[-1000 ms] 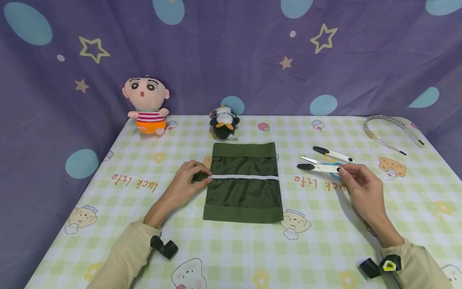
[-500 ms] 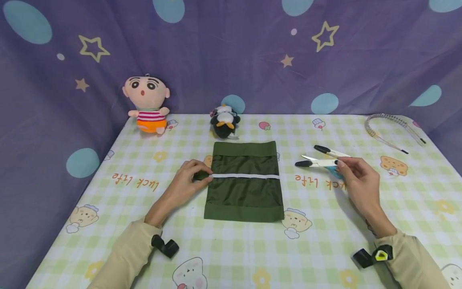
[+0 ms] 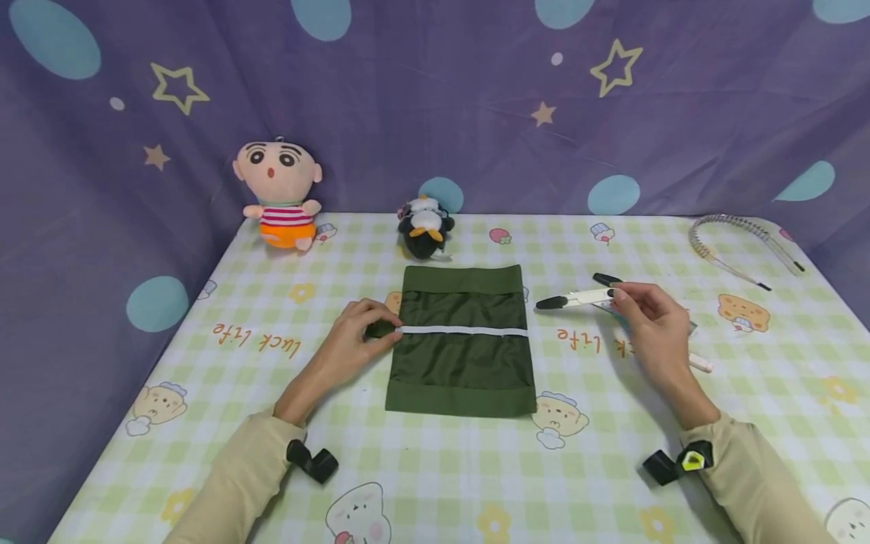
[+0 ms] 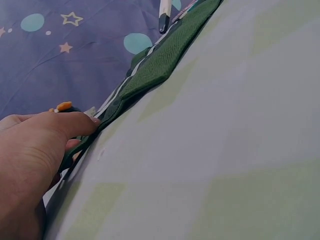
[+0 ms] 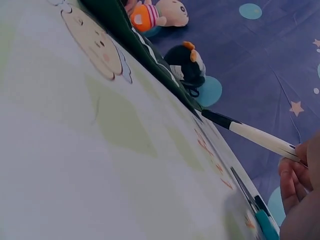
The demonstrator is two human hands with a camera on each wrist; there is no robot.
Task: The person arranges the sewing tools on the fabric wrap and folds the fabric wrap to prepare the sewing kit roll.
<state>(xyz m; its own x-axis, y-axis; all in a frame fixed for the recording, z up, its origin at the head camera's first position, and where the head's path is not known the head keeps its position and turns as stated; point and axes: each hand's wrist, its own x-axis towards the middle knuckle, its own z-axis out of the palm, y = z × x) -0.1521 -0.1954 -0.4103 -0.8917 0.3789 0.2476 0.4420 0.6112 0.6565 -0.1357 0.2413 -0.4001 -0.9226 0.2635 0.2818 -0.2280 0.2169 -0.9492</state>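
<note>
A dark green cloth pouch [image 3: 462,363] lies flat in the middle of the table, a white zipper-like strip [image 3: 469,330] running across it. My left hand [image 3: 353,336] pinches its left edge where the strip ends, a bit of green cloth showing between thumb and fingers. In the left wrist view the thumb [image 4: 87,122] presses on that edge. To the right, my right hand [image 3: 655,325] holds a white pen [image 3: 581,298] with a black cap [image 5: 216,119] by its tail end. The pen points left, its cap just short of the pouch's right side.
Teal-handled scissors [image 5: 266,223] and a second black-capped pen [image 3: 603,279] lie partly hidden behind my right hand. A striped-shirt doll [image 3: 285,196] and a penguin plush [image 3: 425,227] stand at the back; a headband [image 3: 730,219] lies at the back right.
My right hand has moved left with the pen, toward the pouch, and now covers most of the scissors and second pen. The left hand and the pouch have stayed in place.
</note>
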